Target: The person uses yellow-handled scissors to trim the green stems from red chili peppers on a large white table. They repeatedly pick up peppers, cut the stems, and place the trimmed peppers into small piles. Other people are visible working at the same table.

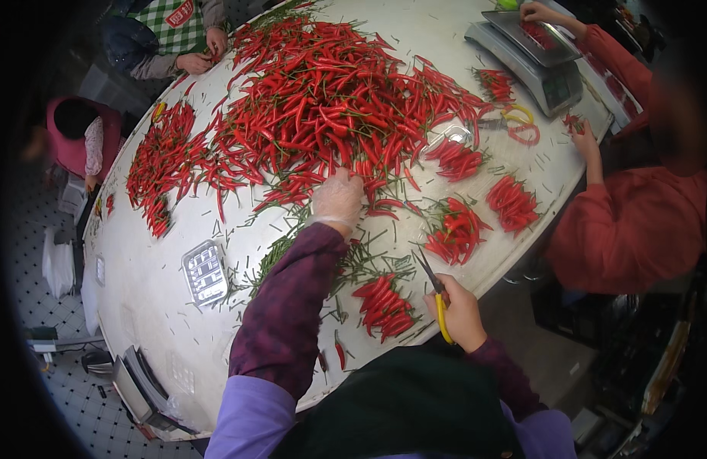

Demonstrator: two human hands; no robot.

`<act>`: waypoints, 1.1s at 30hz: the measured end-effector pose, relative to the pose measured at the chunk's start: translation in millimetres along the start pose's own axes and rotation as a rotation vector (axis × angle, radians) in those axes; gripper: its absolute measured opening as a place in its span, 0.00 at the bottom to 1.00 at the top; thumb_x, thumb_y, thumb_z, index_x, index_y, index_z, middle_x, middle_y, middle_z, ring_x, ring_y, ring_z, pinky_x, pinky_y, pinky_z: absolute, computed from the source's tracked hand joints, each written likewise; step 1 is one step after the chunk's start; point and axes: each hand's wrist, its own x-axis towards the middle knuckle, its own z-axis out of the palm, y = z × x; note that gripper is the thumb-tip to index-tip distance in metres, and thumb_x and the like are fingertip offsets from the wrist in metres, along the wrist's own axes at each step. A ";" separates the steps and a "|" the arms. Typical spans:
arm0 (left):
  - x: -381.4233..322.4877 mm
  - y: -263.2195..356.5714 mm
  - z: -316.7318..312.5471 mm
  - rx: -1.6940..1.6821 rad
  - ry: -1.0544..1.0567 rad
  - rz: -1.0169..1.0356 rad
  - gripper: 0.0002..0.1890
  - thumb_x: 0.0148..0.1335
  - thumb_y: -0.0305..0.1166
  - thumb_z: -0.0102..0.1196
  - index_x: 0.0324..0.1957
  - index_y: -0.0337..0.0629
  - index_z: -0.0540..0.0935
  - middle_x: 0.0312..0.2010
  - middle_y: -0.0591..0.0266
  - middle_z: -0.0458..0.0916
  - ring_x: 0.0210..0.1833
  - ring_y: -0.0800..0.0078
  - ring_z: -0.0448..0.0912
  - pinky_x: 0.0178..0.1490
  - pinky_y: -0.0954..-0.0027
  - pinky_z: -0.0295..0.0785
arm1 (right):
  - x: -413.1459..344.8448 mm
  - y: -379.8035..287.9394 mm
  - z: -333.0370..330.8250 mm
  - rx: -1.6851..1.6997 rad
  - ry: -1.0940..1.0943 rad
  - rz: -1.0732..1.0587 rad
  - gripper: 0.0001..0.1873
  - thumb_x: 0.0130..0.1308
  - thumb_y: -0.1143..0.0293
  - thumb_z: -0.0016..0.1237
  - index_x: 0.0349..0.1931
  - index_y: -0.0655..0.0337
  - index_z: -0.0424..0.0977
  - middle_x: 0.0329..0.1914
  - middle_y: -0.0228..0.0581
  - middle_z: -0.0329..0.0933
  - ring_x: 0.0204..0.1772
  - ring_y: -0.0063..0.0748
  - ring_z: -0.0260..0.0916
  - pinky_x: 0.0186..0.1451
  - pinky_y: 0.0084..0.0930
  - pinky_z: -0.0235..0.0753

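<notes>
My left hand (337,198), in a thin clear glove, reaches into the front edge of a large pile of red chili peppers (330,97); its fingertips are partly hidden, so whether it grips a pepper cannot be told. My right hand (457,310) holds yellow-handled scissors (440,312) near the table's front edge, blades pointing away from me and slightly apart. Just left of the scissors lies a bunch of red chilies (386,307), with another bunch (457,230) beyond the blades. Cut green stems (279,252) are heaped beside my left forearm.
A clear plastic tray (205,272) lies at the left, and another (451,137) beside the pile. More scissors (517,123) and a weighing scale (537,63) are at the right. Co-workers' hands are at the far edge and the right. Another scale (144,390) stands at lower left.
</notes>
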 end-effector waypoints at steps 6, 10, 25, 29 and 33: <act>-49.7 -27.6 -4.4 -0.529 0.090 -0.060 0.11 0.59 0.30 0.51 0.45 0.45 0.78 0.29 0.55 0.80 0.28 0.63 0.78 0.34 0.65 0.72 | 8.1 -2.1 -0.7 -0.006 -0.028 -0.055 0.18 0.56 0.76 0.56 0.48 0.66 0.70 0.26 0.38 0.73 0.27 0.22 0.70 0.33 0.20 0.71; -52.6 -47.8 -1.8 -1.079 0.009 -0.432 0.11 0.62 0.34 0.51 0.44 0.40 0.79 0.28 0.57 0.81 0.31 0.73 0.79 0.37 0.69 0.73 | 9.6 -13.4 -1.3 0.051 -0.070 -0.046 0.18 0.56 0.75 0.57 0.47 0.66 0.70 0.26 0.38 0.73 0.28 0.21 0.70 0.33 0.20 0.71; 16.0 -27.6 0.1 0.042 -0.035 0.020 0.13 0.56 0.30 0.53 0.44 0.44 0.77 0.36 0.52 0.77 0.40 0.52 0.78 0.41 0.56 0.74 | 43.5 -38.2 -5.1 -0.039 0.045 -0.261 0.18 0.56 0.78 0.55 0.47 0.65 0.69 0.26 0.39 0.72 0.24 0.25 0.69 0.29 0.22 0.69; -15.4 -40.3 -12.8 -0.337 0.200 -0.204 0.11 0.61 0.34 0.46 0.39 0.40 0.77 0.35 0.46 0.78 0.39 0.47 0.77 0.43 0.51 0.71 | 122.6 -65.4 -6.4 -0.326 0.099 -0.661 0.22 0.47 0.80 0.53 0.46 0.59 0.70 0.32 0.39 0.70 0.38 0.40 0.69 0.40 0.35 0.68; -44.9 -70.0 1.0 -1.451 0.176 -0.525 0.12 0.67 0.35 0.39 0.46 0.40 0.70 0.29 0.57 0.78 0.29 0.67 0.78 0.31 0.69 0.70 | 202.1 -65.1 16.8 -0.673 -0.023 -0.937 0.19 0.51 0.73 0.53 0.45 0.55 0.70 0.35 0.35 0.69 0.42 0.39 0.67 0.43 0.35 0.67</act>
